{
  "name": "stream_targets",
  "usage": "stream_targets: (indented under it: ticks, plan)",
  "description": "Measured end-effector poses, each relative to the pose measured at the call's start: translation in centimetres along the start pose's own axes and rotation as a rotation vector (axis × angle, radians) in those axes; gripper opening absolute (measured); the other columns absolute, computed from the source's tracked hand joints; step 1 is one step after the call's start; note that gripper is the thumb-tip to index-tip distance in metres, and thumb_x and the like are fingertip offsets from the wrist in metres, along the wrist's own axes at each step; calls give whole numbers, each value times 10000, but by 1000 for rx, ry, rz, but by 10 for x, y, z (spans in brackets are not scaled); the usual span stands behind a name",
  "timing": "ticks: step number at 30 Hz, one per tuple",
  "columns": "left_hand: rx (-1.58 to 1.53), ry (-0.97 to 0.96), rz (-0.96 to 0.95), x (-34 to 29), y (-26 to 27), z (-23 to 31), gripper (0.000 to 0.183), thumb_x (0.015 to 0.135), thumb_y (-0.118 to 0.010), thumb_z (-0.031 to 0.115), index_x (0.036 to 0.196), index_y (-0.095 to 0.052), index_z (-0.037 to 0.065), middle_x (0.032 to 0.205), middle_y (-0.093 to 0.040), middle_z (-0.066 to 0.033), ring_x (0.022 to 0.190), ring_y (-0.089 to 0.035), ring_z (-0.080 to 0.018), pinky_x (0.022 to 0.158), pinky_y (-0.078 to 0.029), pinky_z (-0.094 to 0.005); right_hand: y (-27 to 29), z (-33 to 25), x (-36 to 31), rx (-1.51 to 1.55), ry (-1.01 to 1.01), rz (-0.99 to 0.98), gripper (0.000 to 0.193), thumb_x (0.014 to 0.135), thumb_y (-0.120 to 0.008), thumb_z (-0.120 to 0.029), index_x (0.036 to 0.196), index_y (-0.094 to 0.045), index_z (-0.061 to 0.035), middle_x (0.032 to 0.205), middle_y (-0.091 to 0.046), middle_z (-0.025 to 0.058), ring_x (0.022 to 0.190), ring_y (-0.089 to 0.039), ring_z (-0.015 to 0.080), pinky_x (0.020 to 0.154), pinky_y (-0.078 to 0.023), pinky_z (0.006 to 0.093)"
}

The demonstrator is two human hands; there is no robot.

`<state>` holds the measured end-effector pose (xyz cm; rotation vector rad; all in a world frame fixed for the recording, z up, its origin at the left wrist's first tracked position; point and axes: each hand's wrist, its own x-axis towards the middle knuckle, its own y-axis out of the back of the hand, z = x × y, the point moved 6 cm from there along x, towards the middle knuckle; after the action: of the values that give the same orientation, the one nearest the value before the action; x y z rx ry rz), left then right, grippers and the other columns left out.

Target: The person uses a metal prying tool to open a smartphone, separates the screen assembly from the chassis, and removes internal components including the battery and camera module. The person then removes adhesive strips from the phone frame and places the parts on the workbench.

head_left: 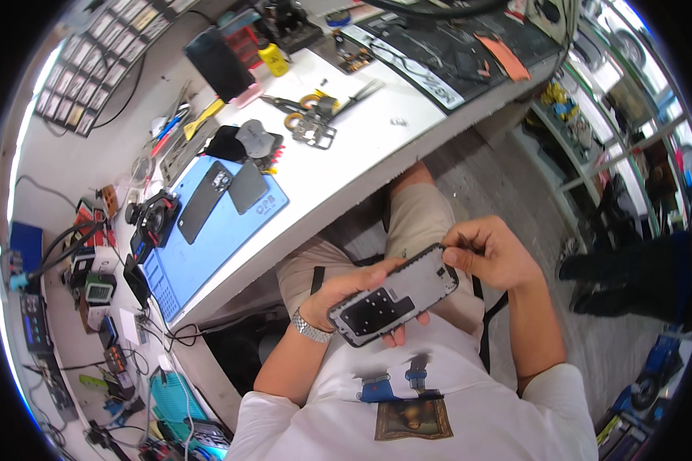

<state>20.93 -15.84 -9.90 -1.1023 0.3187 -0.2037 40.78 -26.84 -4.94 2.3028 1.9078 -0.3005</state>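
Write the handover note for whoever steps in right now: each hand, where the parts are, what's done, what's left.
Left hand: cradles the opened phone frame from below, over the lap.
Right hand: fingertips pinched at the frame's top corner; whether they hold anything is too small to tell.
On the blue mat: two dark panels.
Pliers: on the white bench.
Done: phone is open.
Left: work at that corner; the frame is still bare.

Bright, even daylight; sharp centre, edges bent, black fisheye corners.

Opened phone frame [396,298] in left hand [338,296], right hand [490,252] fingers at its top edge.
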Motion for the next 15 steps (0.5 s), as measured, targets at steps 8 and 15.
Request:
stream_targets:
  ticks: [8, 15]
  plan:
    - [-83, -397, -14, -36, -22, 81, 705, 1163, -465, 390, 1724, -236, 31, 1455, -583, -435, 1228, -728, -437, 1029, -620, -553, 6, -15, 44, -50, 229, 329, 197, 1119, -677, -113, 1265, -719, 11, 1109, -743, 51, 990, -672, 104, 819, -540, 255]
    - [124, -1017, 70, -140, 2, 248, 740, 1178, -289, 487, 1673, -380, -56, 1541, -566, -392, 1358, -673, -442, 1055, -620, -568, -61, -109, 137, -575, 559, 321, 324, 1122, -568, 13, 1415, -706, 9, 1063, -617, 76, 960, -606, 134, 820, -489, 254]
